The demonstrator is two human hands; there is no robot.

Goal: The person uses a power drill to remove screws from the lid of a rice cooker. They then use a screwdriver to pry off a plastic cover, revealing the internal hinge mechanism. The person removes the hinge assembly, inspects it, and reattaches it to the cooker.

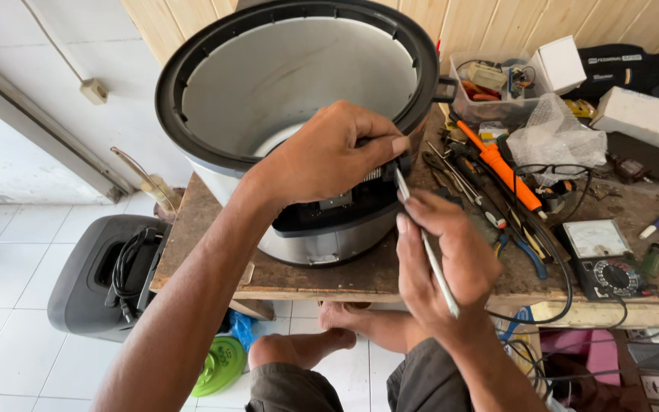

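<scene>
A large silver cooker body [299, 84] with a black rim and no inner pot stands on the wooden bench [215, 263]. My left hand [329, 152] reaches over its front and pinches a small part at the black control panel [329, 210]. My right hand [440, 263] grips a thin white-handled tool [425, 244], its tip pointing up at the panel's right edge beside my left fingertips.
To the right lie an orange-handled soldering iron [501, 172], pliers, screwdrivers, a multimeter [600, 255], crumpled plastic, white boxes and a clear parts tray [490, 88]. A grey speaker [104, 275] with cables and a green disc [219, 365] sit on the tiled floor.
</scene>
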